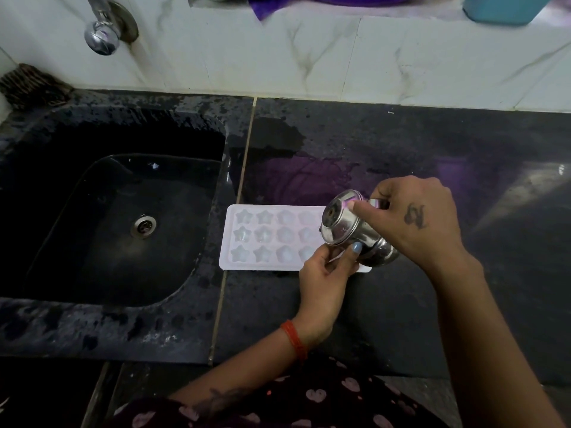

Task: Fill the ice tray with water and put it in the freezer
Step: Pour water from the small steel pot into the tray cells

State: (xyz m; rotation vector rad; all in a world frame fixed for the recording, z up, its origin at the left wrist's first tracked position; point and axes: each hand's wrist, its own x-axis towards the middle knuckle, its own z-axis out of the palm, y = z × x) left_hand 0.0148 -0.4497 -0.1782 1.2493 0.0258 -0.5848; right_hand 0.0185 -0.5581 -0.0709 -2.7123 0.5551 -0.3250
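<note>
A white ice tray (265, 236) with star-shaped cells lies flat on the black counter, just right of the sink. Over its right end a small steel pot (346, 228) is tipped on its side, its base facing me. My right hand (414, 220) grips the pot from the right and above. My left hand (324, 273) steadies the pot from below, thumb on its side, and covers the tray's near right corner. Whether the cells hold water I cannot make out.
A black sink (123, 211) with a drain fills the left side. A steel tap (103, 35) sticks out of the white marble wall above it. The counter (432, 304) is wet near the tray. A brush (31, 84) lies at the sink's far left corner.
</note>
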